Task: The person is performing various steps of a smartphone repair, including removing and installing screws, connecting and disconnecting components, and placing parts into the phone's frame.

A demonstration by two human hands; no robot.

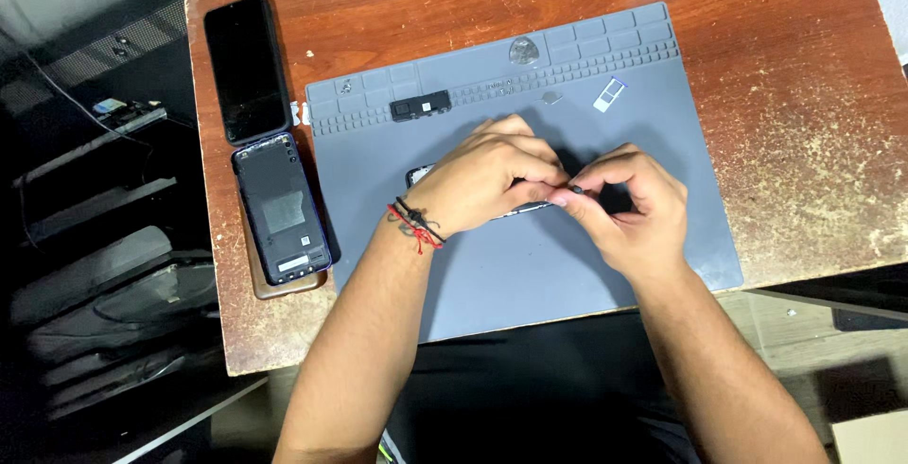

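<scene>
- The left hand (487, 173) lies curled, palm down, over a dark flat phone part (421, 176) on the grey silicone work mat (530, 275); only the part's corner shows past the knuckles, toward the wrist side.
- Its fingers are bent closed and meet the right hand's fingertips (566, 195) over the part (what lies under the palm is hidden).
- The right hand (632, 207) is half closed, thumb and forefinger pinched on a tiny dark piece (576, 188) just beside the left hand's fingertips.
- A red and black cord bracelet (416, 224) circles the left wrist.
- Beyond the left hand, near the mat's far edge, sits a small black rectangular module (420, 105); further right lie a clear guitar-pick-shaped opening tool (523, 50) and a small white tray (610, 94).
- Left of the left hand, off the mat on the worn red-brown wooden table (785, 114), lie a black phone screen (247, 67) and an opened phone body (282, 209).
</scene>
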